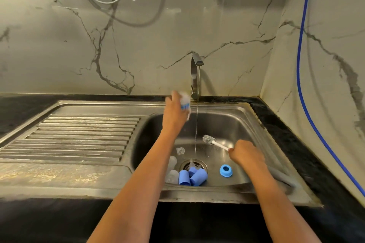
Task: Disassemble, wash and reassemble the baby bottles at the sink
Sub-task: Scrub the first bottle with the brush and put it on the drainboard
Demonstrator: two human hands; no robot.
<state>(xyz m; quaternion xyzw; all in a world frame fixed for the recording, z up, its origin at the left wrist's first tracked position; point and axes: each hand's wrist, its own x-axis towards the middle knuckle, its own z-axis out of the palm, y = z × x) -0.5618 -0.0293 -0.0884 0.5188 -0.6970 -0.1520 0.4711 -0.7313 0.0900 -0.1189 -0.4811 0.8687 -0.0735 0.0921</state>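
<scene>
– So, which step is judged to be in hand?

– Washing, by all appearances. A clear bottle (185, 102) with blue print is gripped in the left hand (173, 115). It is raised just beside the tap (195, 73), to the left of the thin stream of water (197, 124). A bottle brush (209, 140) is held by its white handle in the right hand (245, 154), low inside the sink (227, 122).

– And what is called for next?

– Probably the bottle's mouth must be brought to the brush head, or under the stream. A narrow opening would have to be lined up with the bristles.

– Where are the other parts?

– Blue caps (184, 177) are heaped at the drain (184, 164). A blue ring (225, 170) lies apart to the right, and clear pieces (172, 173) lie left of the heap.

– What cannot be made out?

– The bottle is blurred, so the way its opening faces cannot be told. The fingers of both hands are turned away. The clear pieces cannot be counted, and something grey on the sink's right rim is smeared beyond naming.
</scene>
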